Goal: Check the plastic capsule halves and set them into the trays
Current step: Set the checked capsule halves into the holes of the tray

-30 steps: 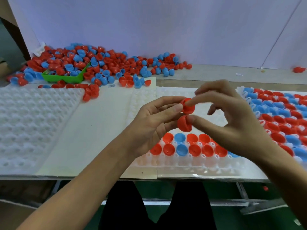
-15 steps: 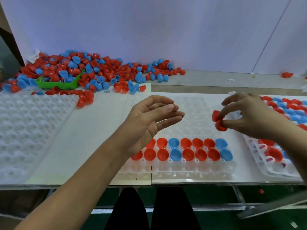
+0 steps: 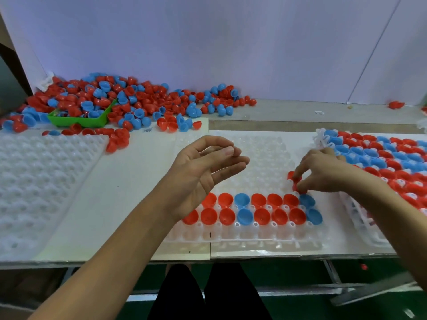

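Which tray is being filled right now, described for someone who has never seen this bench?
On the white bench lie three clear trays. Take the middle tray, under both hands; unlike the bare left tray and the full right tray, it holds only two near rows of capsule halves.

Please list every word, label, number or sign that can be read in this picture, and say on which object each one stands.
None can be read.
A small dark printed mark stands on the white sheet near the loose capsule halves: too small and blurred to read.
The green bin, the middle tray and the capsule halves show no lettering.
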